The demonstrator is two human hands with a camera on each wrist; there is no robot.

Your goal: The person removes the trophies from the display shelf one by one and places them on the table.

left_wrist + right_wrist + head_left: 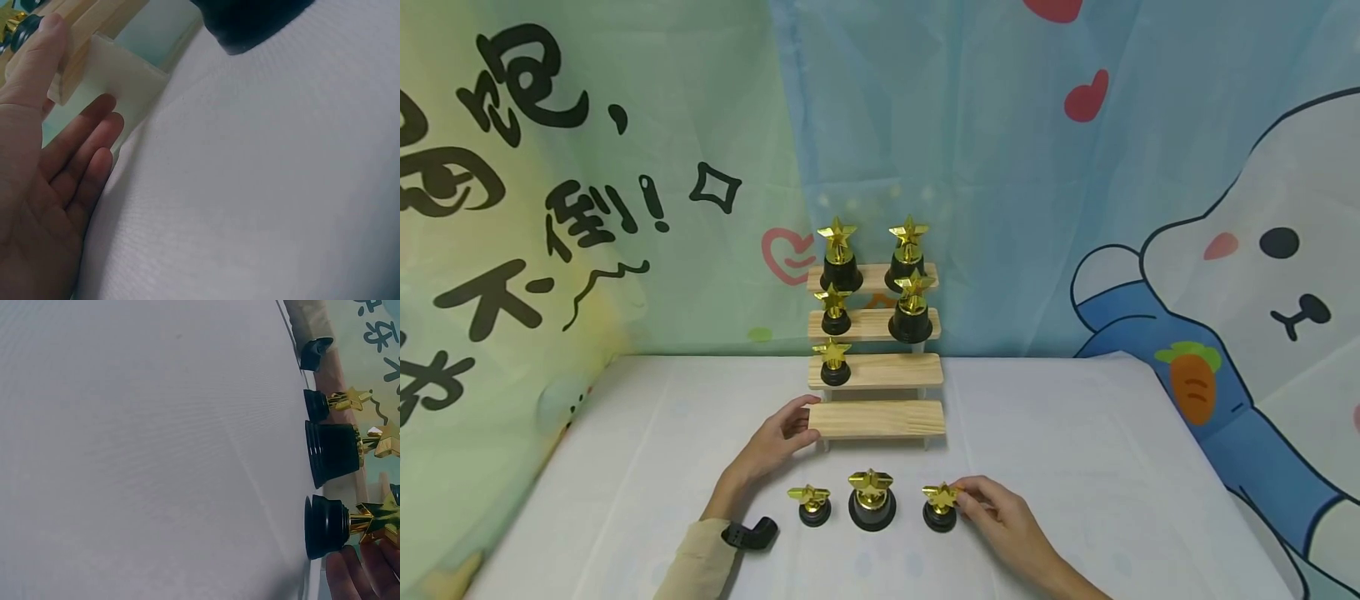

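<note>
A wooden stepped display stand rises at the back of the table. My left hand grips the left end of its lowest step; in the left wrist view the thumb lies on the board while the lower fingers extend below it. My right hand pinches the gold star of a small black-based trophy from the right. That trophy stands upright at the front, its base close over the cloth in the right wrist view. A larger trophy and another small trophy stand to its left.
Several star trophies occupy the upper steps, among them a small trophy on the second step from the bottom. White cloth covers the table. A printed curtain hangs behind. A black wrist device is on the left wrist.
</note>
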